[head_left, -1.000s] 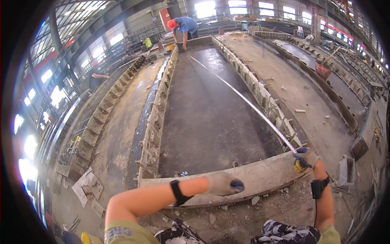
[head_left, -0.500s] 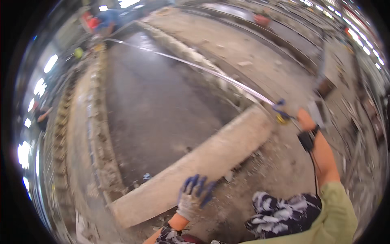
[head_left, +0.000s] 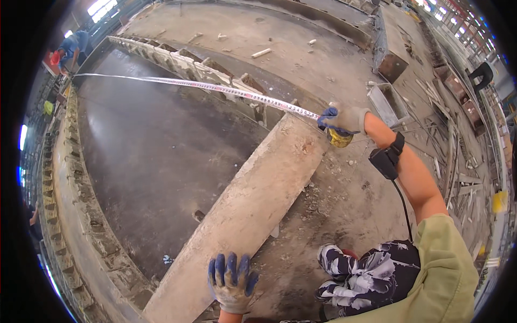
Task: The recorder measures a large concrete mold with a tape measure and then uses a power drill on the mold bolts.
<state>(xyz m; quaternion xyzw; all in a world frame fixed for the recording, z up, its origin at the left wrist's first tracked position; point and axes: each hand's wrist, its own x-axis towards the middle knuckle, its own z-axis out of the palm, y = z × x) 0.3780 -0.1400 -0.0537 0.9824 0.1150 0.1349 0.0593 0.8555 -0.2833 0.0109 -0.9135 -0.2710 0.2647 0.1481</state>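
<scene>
My right hand, in a blue and white work glove, is closed on a yellow tape measure at the far right end of a long concrete-coated beam. From it the white tape blade stretches across a dark flat bed to the far left corner. There a person in a blue top and red headwear bends near the blade's other end. My left hand, gloved alike, has its fingers spread over the near edge of the beam; whether it presses on it I cannot tell.
A crusted, notched side rail bounds the bed on the left, another on the far side. Right of my right hand lie a metal box frame and scattered scrap strips. Crumbled debris covers the floor beside the beam.
My view has turned, so the bed and beam sit further left and the beam looks steeper. My right hand, still on the tape measure, appears closer to the beam's end. My left hand stays spread.
</scene>
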